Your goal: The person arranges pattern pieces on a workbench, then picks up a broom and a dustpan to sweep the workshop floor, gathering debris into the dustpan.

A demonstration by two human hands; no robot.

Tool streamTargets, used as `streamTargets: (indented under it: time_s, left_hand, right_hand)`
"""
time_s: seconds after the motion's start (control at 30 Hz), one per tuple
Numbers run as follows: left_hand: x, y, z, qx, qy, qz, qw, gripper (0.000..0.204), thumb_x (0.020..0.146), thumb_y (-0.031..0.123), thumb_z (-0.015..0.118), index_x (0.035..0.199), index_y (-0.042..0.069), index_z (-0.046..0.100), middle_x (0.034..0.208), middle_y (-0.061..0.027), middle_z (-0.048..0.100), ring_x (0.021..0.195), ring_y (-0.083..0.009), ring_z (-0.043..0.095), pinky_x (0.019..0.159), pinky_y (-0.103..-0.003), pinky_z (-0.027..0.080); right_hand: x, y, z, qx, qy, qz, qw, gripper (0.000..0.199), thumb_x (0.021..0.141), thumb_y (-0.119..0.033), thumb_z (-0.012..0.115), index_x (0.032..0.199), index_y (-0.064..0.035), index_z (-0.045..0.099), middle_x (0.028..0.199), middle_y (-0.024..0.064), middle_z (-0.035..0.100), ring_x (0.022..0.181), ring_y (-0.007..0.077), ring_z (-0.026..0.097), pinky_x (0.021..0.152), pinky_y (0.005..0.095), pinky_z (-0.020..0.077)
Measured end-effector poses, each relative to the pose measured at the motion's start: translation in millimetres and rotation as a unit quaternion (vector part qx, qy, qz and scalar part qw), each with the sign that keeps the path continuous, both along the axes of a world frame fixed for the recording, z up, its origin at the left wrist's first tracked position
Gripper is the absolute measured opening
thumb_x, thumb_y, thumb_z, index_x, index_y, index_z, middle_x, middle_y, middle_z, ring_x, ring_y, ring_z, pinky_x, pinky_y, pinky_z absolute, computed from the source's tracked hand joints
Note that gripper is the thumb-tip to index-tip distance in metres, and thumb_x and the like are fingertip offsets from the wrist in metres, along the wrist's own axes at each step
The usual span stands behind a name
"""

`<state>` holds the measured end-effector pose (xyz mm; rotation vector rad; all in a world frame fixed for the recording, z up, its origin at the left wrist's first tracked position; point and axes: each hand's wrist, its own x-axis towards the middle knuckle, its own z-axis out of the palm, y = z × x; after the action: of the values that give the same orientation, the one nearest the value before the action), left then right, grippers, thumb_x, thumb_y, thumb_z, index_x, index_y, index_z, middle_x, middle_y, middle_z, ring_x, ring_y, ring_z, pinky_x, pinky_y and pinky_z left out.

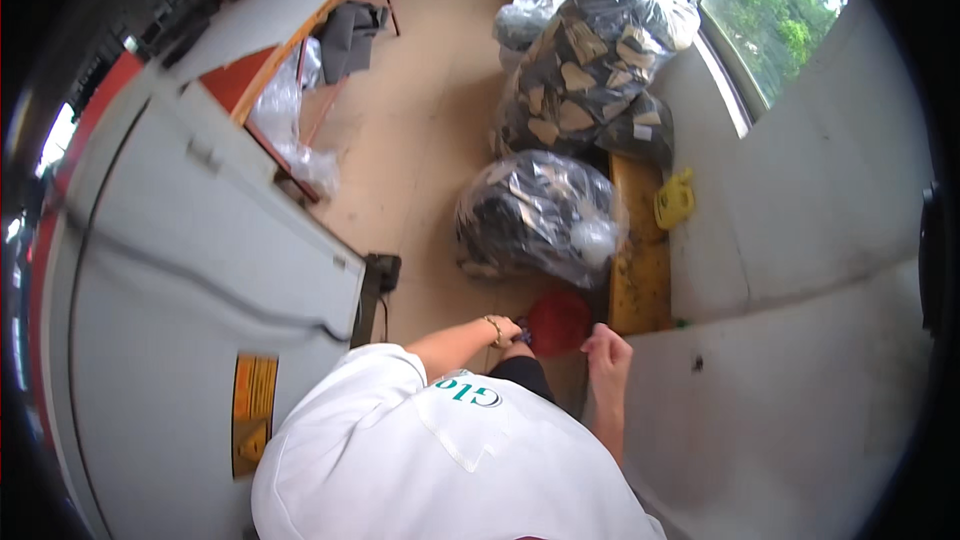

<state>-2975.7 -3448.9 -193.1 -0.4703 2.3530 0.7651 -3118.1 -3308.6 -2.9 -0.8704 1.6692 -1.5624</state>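
Here, the hands work low in front of the person's body, the left reaching forward and the right drawn in near the wall. The left hand [511, 331], with a bracelet [494, 331] at its wrist, is partly closed beside a red round thing [558, 324]; something small and dark shows at its fingertips, but I cannot tell whether it is gripped. The right hand [607, 350] has its fingers curled in, just right of the red round thing; whether it pinches anything, I cannot tell.

The red round thing sits low between the hands, just this side of a stuffed clear bag [540, 215] on the floor [420, 90]. Beyond that stands a taller bag [580, 75] of dark and tan scraps, near the window [770, 15]. A yellow jug [675, 202] is by the wall [760, 210], at the wooden ledge [640, 285]. To the left are a grey cabinet [210, 210] and, farther off, a white-topped table [285, 15].
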Motion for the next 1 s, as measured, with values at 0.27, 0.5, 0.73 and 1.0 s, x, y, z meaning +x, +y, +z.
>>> streamTargets:
  time_s: [0.27,0.5,0.73,1.0]
  left_hand:
    - [20,-181,-17,-0.050,-0.044,0.256,0.965,0.034,0.071,0.016,0.047,0.104,0.011,0.054,0.106,-0.0152,0.053,0.100,-0.0296,0.050,0.084,-0.038,0.041]
    - [145,-273,-57,-0.085,-0.102,0.495,0.859,0.024,0.070,0.026,0.054,0.088,0.010,0.060,0.093,-0.0118,0.059,0.089,-0.0273,0.056,0.078,-0.036,0.045]
    - [231,-371,-117,0.038,-0.239,0.430,0.870,0.026,0.069,0.032,0.058,0.082,0.011,0.066,0.086,-0.0093,0.063,0.080,-0.0223,0.060,0.074,-0.034,0.047]
    - [292,-595,-88,0.061,0.017,0.747,0.662,0.015,0.075,0.013,0.052,0.087,0.007,0.060,0.079,-0.0078,0.062,0.061,-0.0150,0.059,0.061,-0.028,0.048]
  right_hand:
    - [-134,-135,-35,-0.015,-0.287,-0.095,0.953,0.040,0.085,-0.043,0.041,0.062,-0.0097,0.045,0.040,-0.0077,0.022,0.031,0.0027,0.017,0.030,0.0202,0.0104]
    - [-175,-256,-39,0.035,-0.224,-0.119,0.967,0.036,0.086,-0.033,0.045,0.058,-0.0102,0.043,0.041,-0.0087,0.025,0.033,0.0012,0.020,0.031,0.0185,0.0118]
    - [-160,-411,-73,0.073,-0.200,-0.188,0.959,0.034,0.085,-0.031,0.047,0.059,-0.0100,0.043,0.043,-0.0077,0.030,0.032,0.0011,0.023,0.029,0.0180,0.0135]
    - [-49,-718,-39,0.129,-0.221,0.085,0.963,0.023,0.081,-0.023,0.054,0.068,-0.0038,0.056,0.046,-0.0066,0.037,0.036,0.0031,0.031,0.033,0.0198,0.0229]
